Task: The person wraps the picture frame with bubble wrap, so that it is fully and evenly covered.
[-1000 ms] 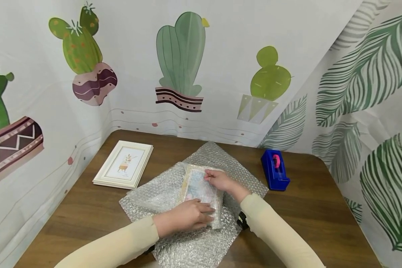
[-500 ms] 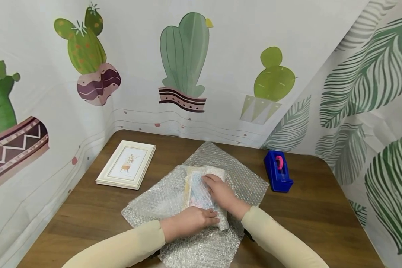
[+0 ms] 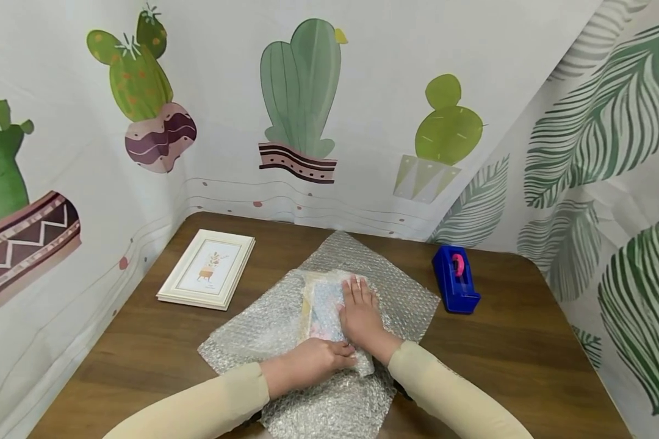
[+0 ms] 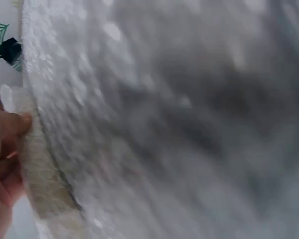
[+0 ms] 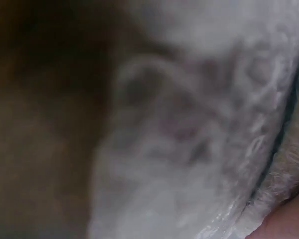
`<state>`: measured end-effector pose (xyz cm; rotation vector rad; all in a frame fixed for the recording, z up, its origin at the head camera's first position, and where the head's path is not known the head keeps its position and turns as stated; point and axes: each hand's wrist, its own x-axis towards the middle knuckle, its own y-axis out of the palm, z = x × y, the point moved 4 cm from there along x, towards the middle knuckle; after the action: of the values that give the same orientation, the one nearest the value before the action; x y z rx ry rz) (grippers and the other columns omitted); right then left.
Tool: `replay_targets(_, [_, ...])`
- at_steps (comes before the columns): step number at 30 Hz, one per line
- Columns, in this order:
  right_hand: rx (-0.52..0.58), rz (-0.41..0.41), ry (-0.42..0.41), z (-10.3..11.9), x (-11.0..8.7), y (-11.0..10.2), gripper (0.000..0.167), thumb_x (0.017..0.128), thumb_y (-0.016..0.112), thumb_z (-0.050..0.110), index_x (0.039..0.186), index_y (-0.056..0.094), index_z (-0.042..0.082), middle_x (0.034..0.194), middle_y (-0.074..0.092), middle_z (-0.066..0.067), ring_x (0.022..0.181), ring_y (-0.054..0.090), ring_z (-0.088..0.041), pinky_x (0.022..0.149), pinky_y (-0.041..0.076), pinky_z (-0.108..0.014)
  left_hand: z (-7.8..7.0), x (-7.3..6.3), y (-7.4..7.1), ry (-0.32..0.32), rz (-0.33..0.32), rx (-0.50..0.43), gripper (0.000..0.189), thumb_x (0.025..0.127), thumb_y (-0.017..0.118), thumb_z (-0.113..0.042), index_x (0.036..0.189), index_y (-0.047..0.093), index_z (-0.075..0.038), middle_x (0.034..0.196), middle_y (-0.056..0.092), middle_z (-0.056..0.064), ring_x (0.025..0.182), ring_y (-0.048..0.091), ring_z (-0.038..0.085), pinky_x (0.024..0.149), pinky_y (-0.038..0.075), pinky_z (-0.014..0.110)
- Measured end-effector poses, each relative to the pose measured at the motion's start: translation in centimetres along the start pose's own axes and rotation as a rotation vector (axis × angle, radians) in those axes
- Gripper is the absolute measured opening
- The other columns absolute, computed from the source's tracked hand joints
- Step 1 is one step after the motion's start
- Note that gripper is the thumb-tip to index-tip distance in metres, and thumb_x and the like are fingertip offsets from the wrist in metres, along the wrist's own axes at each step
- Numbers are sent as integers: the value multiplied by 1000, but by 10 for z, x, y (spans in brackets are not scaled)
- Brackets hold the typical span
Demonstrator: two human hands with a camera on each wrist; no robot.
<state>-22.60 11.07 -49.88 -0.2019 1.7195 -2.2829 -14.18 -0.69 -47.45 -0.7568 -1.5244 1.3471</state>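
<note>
1. Lying on the brown wooden worktop [image 3: 505,344], under both hands: a rectangular, pastel blue-and-pink picture with a cream edge [image 3: 323,303], enclosed at least partly by clear, silvery plastic bubble wrap [image 3: 329,405].
2. With the right hand [image 3: 361,314], fingers straight, pressing flat, gripping nothing; probably keeping the wrap down.
3. With the left hand [image 3: 313,363], covering the near end, probably steadying; cannot tell whether gripping.
4. Inside the glossy blue tape dispenser [image 3: 454,286]: a pink-centred roll [image 3: 458,264].
5. Inside the cream-white rectangular frame [image 3: 169,294]: a potted-plant print [image 3: 207,268].
</note>
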Motion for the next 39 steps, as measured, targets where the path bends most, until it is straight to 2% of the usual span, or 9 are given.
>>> replay_targets(4, [-18,34,21,0,-1,1,64,110,38,39,164,23,7,173,12,-20,162,10,-40,127,15,-66,-4,-2,-2,-102,66,-116,36,95,70,-12,131,71,-15,137,70,4,128,66,15,104,54,24])
replay_targets(8, [-47,55,20,-1,-1,2,61,111,35,39,165,22,14,173,10,-19,162,9,-39,127,15,-66,-10,-13,-11,-293,151,-401,45,101,62,-17,144,58,-7,150,59,12,139,57,26,115,48,36])
replay_targets(11, [-57,50,23,-1,-1,3,59,111,34,39,164,25,14,173,12,-20,162,11,-39,127,16,-66,-8,-30,-20,-481,122,-758,49,103,59,-21,147,53,0,148,59,18,136,60,34,113,50,40])
replay_targets(13, [-59,51,25,0,-1,4,60,111,34,40,164,25,15,173,12,-19,162,10,-38,127,17,-65,-4,-44,-23,-610,74,-1074,48,105,56,-20,144,53,6,141,63,24,127,65,39,106,56,42])
replay_targets(16, [-52,52,23,0,1,7,60,111,33,41,164,24,16,173,11,-18,162,10,-37,128,17,-64,5,-70,-21,-781,7,-1518,49,106,52,-20,141,51,13,129,68,28,107,76,30,89,63,32])
replay_targets(20, [-52,76,27,-2,2,9,61,111,32,43,165,20,17,174,7,-17,163,6,-37,128,17,-63,6,-100,-10,-978,-8,-1819,52,108,48,-23,143,48,14,115,77,15,91,76,7,78,62,20])
replay_targets(28, [-51,68,29,-3,1,4,61,111,33,42,165,21,16,174,8,-18,162,7,-37,128,18,-63,1,-125,7,-1190,-154,-1969,48,109,46,-26,141,49,11,107,79,1,94,76,9,81,62,22])
replay_targets(34, [-46,67,34,-4,2,4,61,111,32,42,165,20,17,174,7,-17,163,7,-36,128,17,-63,9,-119,12,-1285,-264,-1938,19,105,57,-27,107,63,-9,89,75,-6,82,73,5,75,61,18])
replay_targets(39, [-49,73,36,-4,1,6,61,111,32,43,165,20,17,174,7,-17,163,7,-36,128,17,-63,15,-109,13,-1368,-268,-1833,26,103,58,-26,80,60,-15,69,60,-9,60,61,0,58,55,14])
